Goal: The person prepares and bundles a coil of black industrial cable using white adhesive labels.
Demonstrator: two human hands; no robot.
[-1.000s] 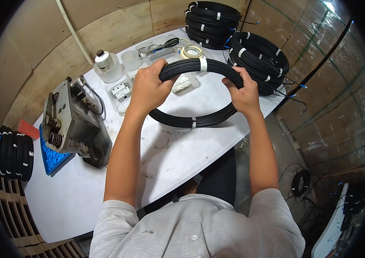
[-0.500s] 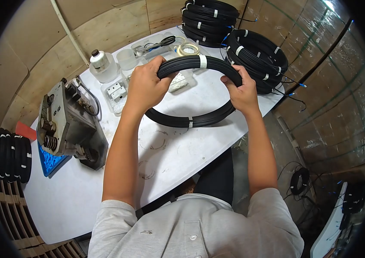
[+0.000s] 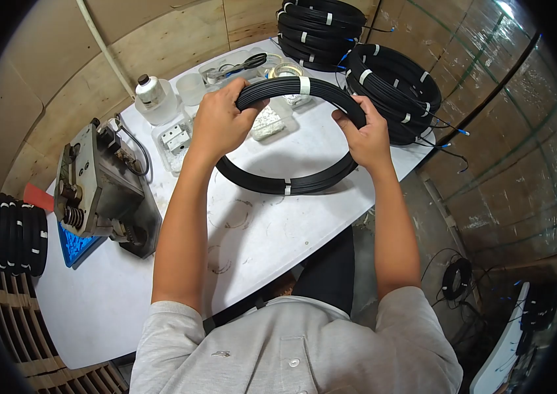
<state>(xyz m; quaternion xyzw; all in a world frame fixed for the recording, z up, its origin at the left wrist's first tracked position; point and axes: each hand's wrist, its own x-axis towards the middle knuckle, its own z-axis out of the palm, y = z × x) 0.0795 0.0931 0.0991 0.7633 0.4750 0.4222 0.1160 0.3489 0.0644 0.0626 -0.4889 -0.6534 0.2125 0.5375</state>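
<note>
A coil of black cable (image 3: 321, 88) with white bands is held up over the white table (image 3: 259, 230). My left hand (image 3: 226, 121) is closed round its upper left part, and my right hand (image 3: 364, 134) grips its right side. One white band shows at the top of the ring between my hands, another on the lower part nearest me. Behind the coil lie a clear tray with small white pieces (image 3: 268, 125) and rolls of tape (image 3: 286, 71).
Stacked black coils (image 3: 390, 95) stand at the back right. A metal machine (image 3: 101, 190), a blue tray (image 3: 76, 244) and more coils (image 3: 19, 236) are on the left. A white bottle (image 3: 150, 90), scissors (image 3: 252, 62) and a box of metal blocks (image 3: 175, 141) stand behind.
Both hands and the coil have shifted slightly left and up, and the ring looks a little more open. My grip on it looks the same.
</note>
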